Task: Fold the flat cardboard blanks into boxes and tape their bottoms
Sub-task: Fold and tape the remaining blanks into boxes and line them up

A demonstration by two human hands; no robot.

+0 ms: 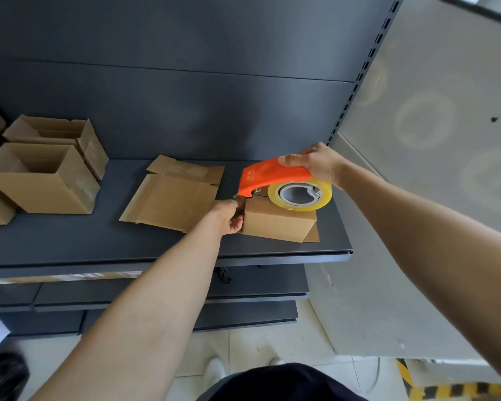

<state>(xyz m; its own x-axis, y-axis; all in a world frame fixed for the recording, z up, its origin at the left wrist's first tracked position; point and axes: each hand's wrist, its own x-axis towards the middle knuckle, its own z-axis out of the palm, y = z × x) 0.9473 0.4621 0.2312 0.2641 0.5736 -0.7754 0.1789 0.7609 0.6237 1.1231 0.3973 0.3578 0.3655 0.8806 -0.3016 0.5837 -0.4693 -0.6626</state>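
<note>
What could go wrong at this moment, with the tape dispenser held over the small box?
1. The left hand grips the box at its left side, right under the cutting end of the tape dispenser; the blade could nick a finger when the tape is torn.
2. The box stands near the right end of the shelf with a flap sticking out beneath it; a pull by the right hand might tip or slide it.

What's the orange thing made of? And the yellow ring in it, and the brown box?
The orange dispenser looks like smooth hard plastic: even bright colour, slight sheen. The yellow ring seems to be glossy see-through tape wound on a pale core. The brown box is matte cardboard, with creased edges.
</note>
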